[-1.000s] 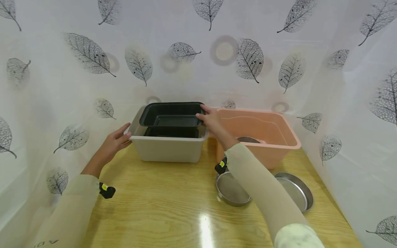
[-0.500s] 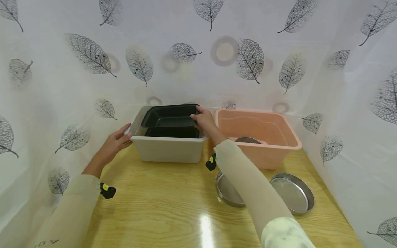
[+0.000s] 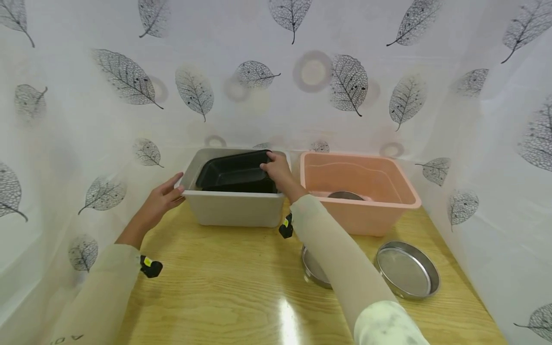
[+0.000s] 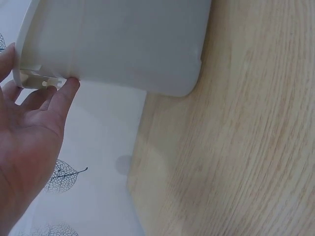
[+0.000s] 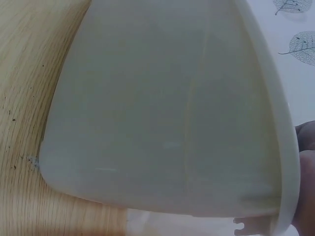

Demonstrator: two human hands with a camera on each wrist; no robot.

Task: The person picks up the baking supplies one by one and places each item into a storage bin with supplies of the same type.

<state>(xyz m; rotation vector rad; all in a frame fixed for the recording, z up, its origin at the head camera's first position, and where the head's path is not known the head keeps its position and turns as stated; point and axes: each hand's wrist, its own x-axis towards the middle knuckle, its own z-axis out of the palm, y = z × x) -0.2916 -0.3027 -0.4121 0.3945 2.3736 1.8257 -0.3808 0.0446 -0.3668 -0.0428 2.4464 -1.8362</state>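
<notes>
A dark loaf pan (image 3: 230,167), tilted with its right end higher, sits inside the off-white plastic bin (image 3: 235,211) at the back. My right hand (image 3: 280,173) pinches the pan's right end between thumb and fingers. Under it another dark pan mostly hides; only a dark edge shows. At the bin's left end, my left hand (image 3: 157,203) grips the rim, and in the left wrist view its fingers (image 4: 64,96) curl beneath that rim. The right wrist view is mostly filled by the bin's outer wall (image 5: 142,113), with part of the right hand (image 5: 306,172) beyond the rim.
Right of the off-white bin stands a pink bin (image 3: 358,220) with a round metal pan (image 3: 345,195) inside. Two more round pans lie on the wooden table (image 3: 215,282), one (image 3: 407,270) at right, another (image 3: 314,268) partly behind my right forearm. Leaf-patterned sheeting (image 3: 258,110) surrounds the table.
My right hand has moved left and down, lowering the loaf pan deeper into the off-white bin and tilting it. My left hand stays on the rim.
</notes>
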